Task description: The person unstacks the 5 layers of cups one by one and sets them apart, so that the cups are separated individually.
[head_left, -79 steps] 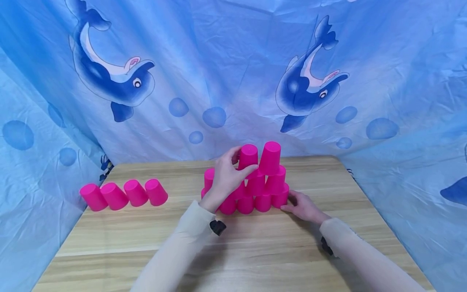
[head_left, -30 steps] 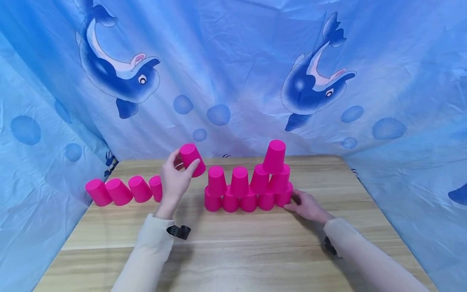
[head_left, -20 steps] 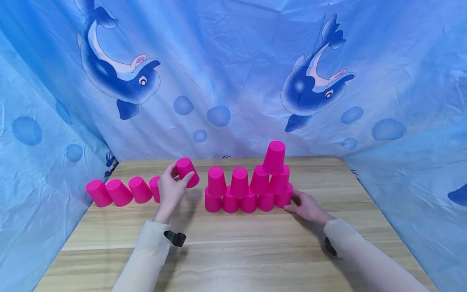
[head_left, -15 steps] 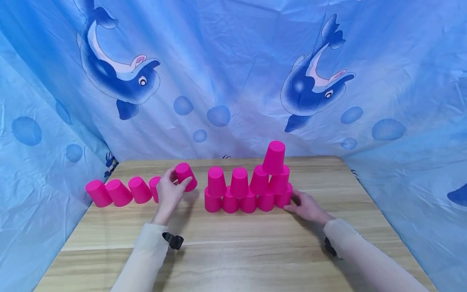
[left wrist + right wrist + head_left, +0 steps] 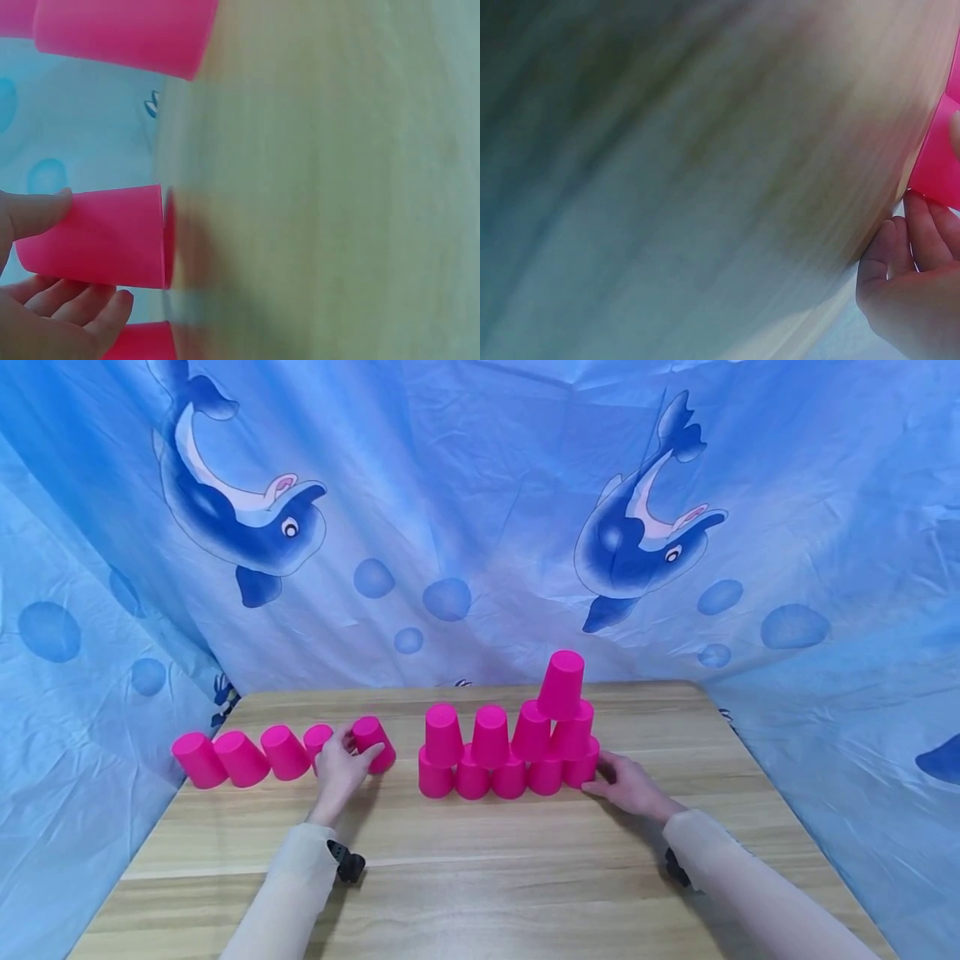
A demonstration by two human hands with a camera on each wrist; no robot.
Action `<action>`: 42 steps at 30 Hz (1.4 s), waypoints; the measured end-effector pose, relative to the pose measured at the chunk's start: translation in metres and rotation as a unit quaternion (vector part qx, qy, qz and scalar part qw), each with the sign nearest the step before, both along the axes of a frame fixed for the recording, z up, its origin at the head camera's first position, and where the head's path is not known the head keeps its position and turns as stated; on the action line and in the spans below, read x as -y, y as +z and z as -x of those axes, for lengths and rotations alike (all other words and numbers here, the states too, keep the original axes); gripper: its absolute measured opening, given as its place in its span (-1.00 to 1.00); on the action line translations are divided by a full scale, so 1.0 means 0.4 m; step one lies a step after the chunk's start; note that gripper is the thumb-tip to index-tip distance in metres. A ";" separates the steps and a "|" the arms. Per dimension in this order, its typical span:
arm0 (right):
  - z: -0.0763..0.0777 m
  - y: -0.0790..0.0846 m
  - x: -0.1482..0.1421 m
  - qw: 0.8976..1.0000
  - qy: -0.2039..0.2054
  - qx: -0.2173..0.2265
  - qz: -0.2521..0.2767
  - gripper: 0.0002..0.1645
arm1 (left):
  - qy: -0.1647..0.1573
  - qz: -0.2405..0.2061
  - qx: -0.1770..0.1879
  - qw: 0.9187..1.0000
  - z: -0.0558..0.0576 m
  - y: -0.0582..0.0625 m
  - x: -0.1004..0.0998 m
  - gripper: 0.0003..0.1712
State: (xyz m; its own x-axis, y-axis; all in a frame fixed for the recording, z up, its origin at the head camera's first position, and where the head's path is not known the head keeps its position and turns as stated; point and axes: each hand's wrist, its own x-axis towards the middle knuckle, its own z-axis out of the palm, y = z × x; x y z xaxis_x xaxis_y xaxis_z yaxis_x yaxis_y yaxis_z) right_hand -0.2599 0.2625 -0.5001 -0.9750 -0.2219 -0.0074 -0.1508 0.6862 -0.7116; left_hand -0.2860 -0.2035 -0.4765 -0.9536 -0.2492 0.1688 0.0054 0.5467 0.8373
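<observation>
My left hand (image 5: 342, 770) holds an upside-down pink cup (image 5: 372, 746) at the right end of the left row. In the left wrist view the thumb lies on one side of this cup (image 5: 105, 238) and the fingers on the other; its rim is at or just above the tabletop. My right hand (image 5: 628, 785) grips the rightmost bottom cup (image 5: 580, 765) of a stack, thumb in front and fingers at its side. That stack has a bottom row of several pink cups, a second row (image 5: 443, 735) on it, and one cup (image 5: 562, 685) on top at the right.
Several more upside-down pink cups (image 5: 242, 758) stand in a row left of my left hand; the nearest is partly hidden by it. The wooden table (image 5: 480, 877) ends at a blue dolphin-print curtain (image 5: 480, 510) behind and at both sides.
My left hand has lifted a cup off the stack's third level, carried it left and lowered it beside the left row. The right hand has stayed at the bottom right cup.
</observation>
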 end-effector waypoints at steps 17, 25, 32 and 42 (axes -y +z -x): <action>0.002 0.000 0.000 1.000 0.000 0.007 0.006 -0.17 | 0.010 0.024 -0.004 1.000 0.001 -0.009 0.009 -0.33; 0.002 0.003 0.002 1.000 -0.004 0.011 0.004 -0.16 | 0.021 0.029 -0.003 0.999 -0.002 -0.008 0.006 -0.34; -0.001 0.008 0.004 1.000 -0.005 0.011 0.006 -0.18 | 0.023 0.035 0.001 0.999 -0.005 -0.003 0.004 -0.26; -0.001 0.009 0.003 1.000 -0.005 0.007 0.003 -0.20 | 0.016 0.052 -0.046 0.997 -0.009 0.059 -0.012 -0.18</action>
